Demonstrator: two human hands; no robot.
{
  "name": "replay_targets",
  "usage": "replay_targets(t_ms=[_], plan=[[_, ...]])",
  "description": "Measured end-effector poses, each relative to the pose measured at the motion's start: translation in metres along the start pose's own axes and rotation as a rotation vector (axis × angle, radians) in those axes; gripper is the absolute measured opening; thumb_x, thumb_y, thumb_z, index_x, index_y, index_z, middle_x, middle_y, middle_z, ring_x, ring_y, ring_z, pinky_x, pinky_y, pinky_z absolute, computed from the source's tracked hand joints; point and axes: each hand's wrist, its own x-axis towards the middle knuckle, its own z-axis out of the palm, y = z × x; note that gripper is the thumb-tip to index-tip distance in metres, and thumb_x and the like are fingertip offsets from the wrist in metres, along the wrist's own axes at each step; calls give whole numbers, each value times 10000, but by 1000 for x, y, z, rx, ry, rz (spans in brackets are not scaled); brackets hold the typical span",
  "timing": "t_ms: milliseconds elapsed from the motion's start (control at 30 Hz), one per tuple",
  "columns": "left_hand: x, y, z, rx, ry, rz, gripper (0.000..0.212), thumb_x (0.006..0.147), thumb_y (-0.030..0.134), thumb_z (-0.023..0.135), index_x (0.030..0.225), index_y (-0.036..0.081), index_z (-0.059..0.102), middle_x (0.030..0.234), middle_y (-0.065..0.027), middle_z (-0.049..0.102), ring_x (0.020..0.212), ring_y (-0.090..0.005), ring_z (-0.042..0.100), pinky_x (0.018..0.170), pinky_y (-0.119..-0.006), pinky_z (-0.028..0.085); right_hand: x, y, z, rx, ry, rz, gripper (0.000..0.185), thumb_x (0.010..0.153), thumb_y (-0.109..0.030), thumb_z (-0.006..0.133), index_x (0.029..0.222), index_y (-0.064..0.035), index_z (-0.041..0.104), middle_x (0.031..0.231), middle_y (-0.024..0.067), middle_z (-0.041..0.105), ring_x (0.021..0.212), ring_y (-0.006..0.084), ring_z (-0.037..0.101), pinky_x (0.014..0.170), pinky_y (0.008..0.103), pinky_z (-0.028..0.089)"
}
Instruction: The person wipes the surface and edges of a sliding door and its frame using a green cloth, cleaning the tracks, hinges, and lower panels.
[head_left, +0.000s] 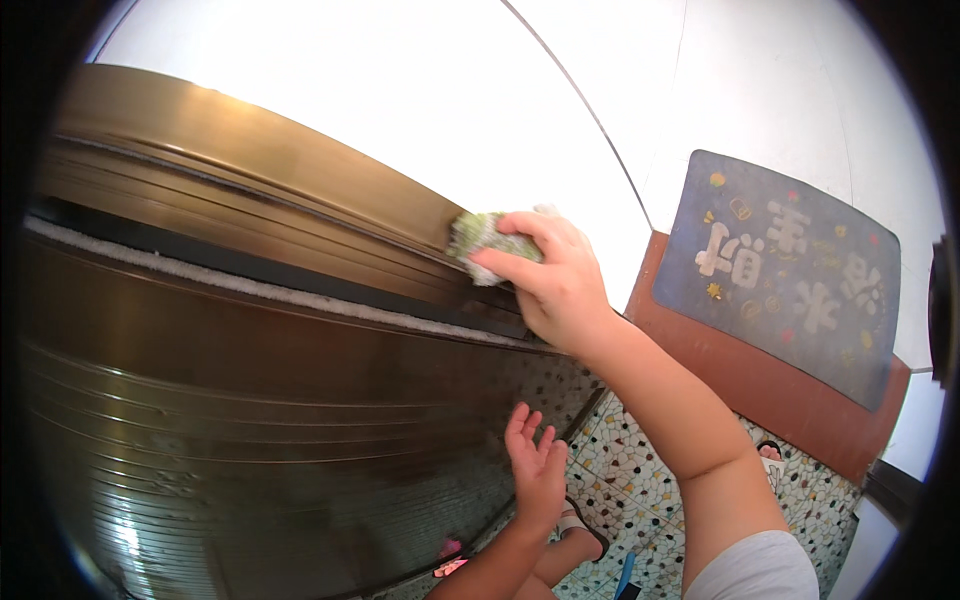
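My right hand (559, 281) is closed around a green and white cloth (495, 244), pressed against the edge of a brass-coloured metal door frame (300, 195). Grooves and a narrow track run along this frame. Below it, a fuzzy pale weather strip (247, 285) follows the edge of a dark door panel with ribbed glass (300, 480). Lower down, my left hand (536, 465) is raised beside the panel with its fingers apart and holds nothing. Part of the cloth is hidden by the fingers of my right hand.
A grey-blue mat (787, 277) with printed characters lies partly over a red-brown sill (750, 360) at the right. Beneath me is a pebble-patterned floor (637, 480), with my sandaled feet on it. A blue object (625, 574) stands near the bottom edge.
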Motion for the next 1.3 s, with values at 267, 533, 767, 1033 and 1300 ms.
replay_targets(t_ms=[267,533,767,1033,1300], plan=[[3,5,-6,-32,14,23,594,787,-75,419,1332,68,232,1359,-99,271,1182,-204,334,991,-361,295,16,-15,1,-92,5,-3,385,654,-16,571,977,-215,635,1066,31,516,865,227,512,695,348,401],[7,-1,-12,68,2,99,595,793,-70,424,1336,56,214,1354,-119,278,1179,-214,347,1002,-353,285,-14,30,-17,357,-144,145,370,751,30,485,1078,-124,558,1014,114,549,895,274,539,779,333,440],[-3,-9,-20,9,-36,129,573,787,-52,448,1314,60,253,1335,-90,289,1161,-206,354,983,-354,309,115,-57,-44,986,-100,499,371,847,-81,462,1214,-131,437,997,122,549,866,221,550,772,322,442],[-3,1,-21,16,-15,138,549,801,-45,447,1307,62,265,1338,-93,282,1162,-200,351,969,-353,336,102,-50,1,339,-44,88,255,797,-98,549,1032,-195,575,885,90,521,808,266,531,681,346,450],[1,-3,-4,73,-32,148,564,799,-55,446,1315,70,256,1341,-85,281,1166,-199,350,971,-354,338,-31,25,-30,149,-370,366,279,767,-71,569,1019,-191,576,943,64,555,831,250,568,669,339,468]])
